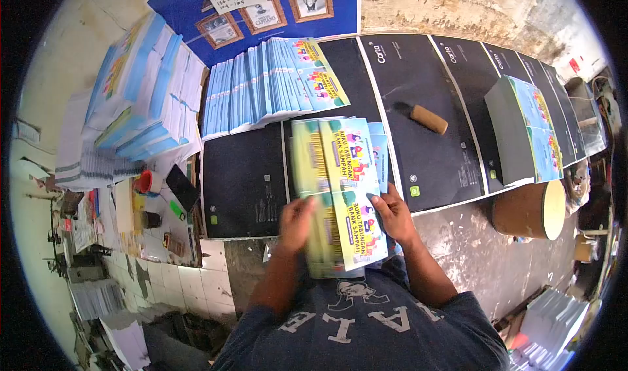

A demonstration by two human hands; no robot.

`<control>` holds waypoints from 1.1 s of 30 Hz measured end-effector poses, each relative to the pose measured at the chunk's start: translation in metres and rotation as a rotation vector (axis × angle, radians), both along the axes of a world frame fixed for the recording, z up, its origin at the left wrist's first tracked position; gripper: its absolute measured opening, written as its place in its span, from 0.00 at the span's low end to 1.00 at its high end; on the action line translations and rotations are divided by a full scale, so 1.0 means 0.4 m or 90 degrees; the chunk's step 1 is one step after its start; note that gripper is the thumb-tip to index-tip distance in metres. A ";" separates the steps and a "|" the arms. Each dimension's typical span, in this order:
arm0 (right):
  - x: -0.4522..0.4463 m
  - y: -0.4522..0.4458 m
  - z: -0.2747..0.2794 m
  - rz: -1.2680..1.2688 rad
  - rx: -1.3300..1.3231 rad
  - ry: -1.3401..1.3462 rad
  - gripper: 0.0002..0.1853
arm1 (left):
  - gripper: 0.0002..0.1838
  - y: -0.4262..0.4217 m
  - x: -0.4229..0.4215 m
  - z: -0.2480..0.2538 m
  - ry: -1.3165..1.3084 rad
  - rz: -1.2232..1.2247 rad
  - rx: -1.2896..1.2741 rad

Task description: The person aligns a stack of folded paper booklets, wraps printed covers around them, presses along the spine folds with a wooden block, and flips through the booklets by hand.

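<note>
Right hand (395,215), one: fingers pinching the right edge of printed covers (354,178), thumb uppermost. Left hand (297,223), one: blurred at their left edge, state of its fingers impossible to tell. Printed covers: at least two, overhanging the near edge of the tabletop (243,168). Advisable: light pinch at margins, edges square, no creasing. Beyond: brown cylinder (429,118), one; thick stack (538,130) at right, one; fanned row (261,86) at left, one; framed pictures (309,2), three.
</note>
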State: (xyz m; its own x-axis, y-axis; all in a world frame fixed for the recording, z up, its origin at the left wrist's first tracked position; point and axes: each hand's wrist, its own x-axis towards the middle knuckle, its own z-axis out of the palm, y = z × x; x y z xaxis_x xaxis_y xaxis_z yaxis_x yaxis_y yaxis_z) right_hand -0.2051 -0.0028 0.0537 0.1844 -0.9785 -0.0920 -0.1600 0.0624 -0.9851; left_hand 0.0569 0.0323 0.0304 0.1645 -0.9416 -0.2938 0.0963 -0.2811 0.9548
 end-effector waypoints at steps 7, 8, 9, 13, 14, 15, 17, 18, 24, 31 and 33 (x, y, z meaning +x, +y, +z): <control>0.005 -0.012 0.042 0.049 -0.014 0.240 0.16 | 0.14 0.000 0.092 0.097 0.016 0.047 0.031; 0.006 -0.014 0.028 0.059 -0.037 0.222 0.17 | 0.13 -0.004 0.068 0.083 0.048 0.021 0.005; 0.009 -0.011 0.010 0.060 -0.041 0.224 0.17 | 0.14 -0.014 0.034 0.078 -0.006 -0.008 -0.034; 0.010 0.011 -0.030 0.060 -0.047 0.176 0.25 | 0.17 -0.030 -0.057 0.036 0.047 -0.076 -0.013; 0.012 0.011 -0.024 0.053 -0.050 0.155 0.25 | 0.18 -0.033 -0.062 0.020 0.109 -0.090 -0.008; 0.013 0.010 -0.020 0.047 -0.055 0.133 0.25 | 0.18 -0.034 -0.062 0.014 0.110 -0.091 -0.009; 0.012 0.011 -0.010 0.054 -0.068 0.122 0.24 | 0.20 -0.031 -0.056 0.005 0.226 -0.182 -0.036; 0.012 0.013 -0.009 0.058 -0.082 0.110 0.23 | 0.20 -0.029 -0.052 -0.003 0.224 -0.179 -0.035; 0.000 0.013 -0.023 0.066 -0.089 0.077 0.21 | 0.16 -0.034 -0.067 -0.031 0.381 -0.170 0.079; -0.001 -0.004 0.045 0.028 0.054 0.076 0.17 | 0.12 0.004 0.096 0.091 0.106 0.059 0.015; -0.008 -0.003 0.044 0.048 0.023 0.182 0.16 | 0.11 -0.001 0.100 0.129 0.203 0.085 -0.045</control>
